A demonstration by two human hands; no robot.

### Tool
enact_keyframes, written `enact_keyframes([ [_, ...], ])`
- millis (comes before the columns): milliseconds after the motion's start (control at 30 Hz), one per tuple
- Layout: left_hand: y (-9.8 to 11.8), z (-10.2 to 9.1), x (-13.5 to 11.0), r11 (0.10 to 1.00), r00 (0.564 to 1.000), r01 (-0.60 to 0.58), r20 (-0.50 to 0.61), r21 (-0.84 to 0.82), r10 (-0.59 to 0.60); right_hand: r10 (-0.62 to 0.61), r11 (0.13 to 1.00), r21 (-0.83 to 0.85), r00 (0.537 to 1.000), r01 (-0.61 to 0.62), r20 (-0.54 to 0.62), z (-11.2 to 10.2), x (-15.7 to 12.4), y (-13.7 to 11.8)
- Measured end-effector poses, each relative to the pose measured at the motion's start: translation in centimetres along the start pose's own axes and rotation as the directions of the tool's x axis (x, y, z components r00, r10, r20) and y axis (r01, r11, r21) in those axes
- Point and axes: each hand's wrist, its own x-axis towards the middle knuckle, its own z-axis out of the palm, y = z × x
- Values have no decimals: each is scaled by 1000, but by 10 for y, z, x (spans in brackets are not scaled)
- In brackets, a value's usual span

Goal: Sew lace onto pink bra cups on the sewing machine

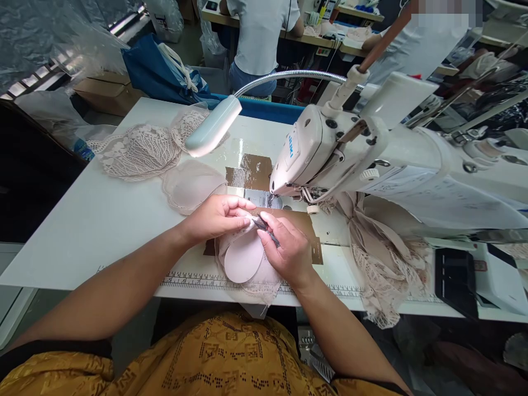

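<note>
A pale pink padded bra cup with lace under it lies on the white table just in front of the sewing machine's needle area. My left hand pinches the cup's upper edge with closed fingers. My right hand is closed round a small dark metal tool, thread snips or tweezers, whose tip touches the same edge beside my left fingertips.
A white industrial sewing machine fills the right side, with a gooseneck lamp over the table. Lace cups and a pink cup lie at the back left. Sewn lace pieces hang at the right. Other people sit behind.
</note>
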Motion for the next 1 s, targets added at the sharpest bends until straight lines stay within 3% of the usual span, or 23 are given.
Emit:
enact_keyframes([
  [400,1,2,-2,1000,1000,20,-4,-7,-20,-76,995,-64,993,70,-90,3,2,-2],
  [533,-4,2,0,998,999,45,18,-37,-44,-126,987,-109,990,119,-64,4,1,-1],
  [633,-5,2,1,999,999,48,24,-17,-47,-135,991,-28,990,134,-41,3,1,-1],
  [733,-4,3,0,999,999,34,18,-2,-34,69,992,105,997,-66,-22,-2,4,-1],
  [833,-1,3,0,998,999,50,6,23,-50,315,924,195,944,-328,95,-6,8,1],
  [933,-1,2,1,997,998,60,11,57,-61,386,861,253,891,-441,238,-7,11,2],
  [1000,-2,1,2,996,998,46,28,81,-48,390,837,293,880,-462,272,-7,10,1],
])
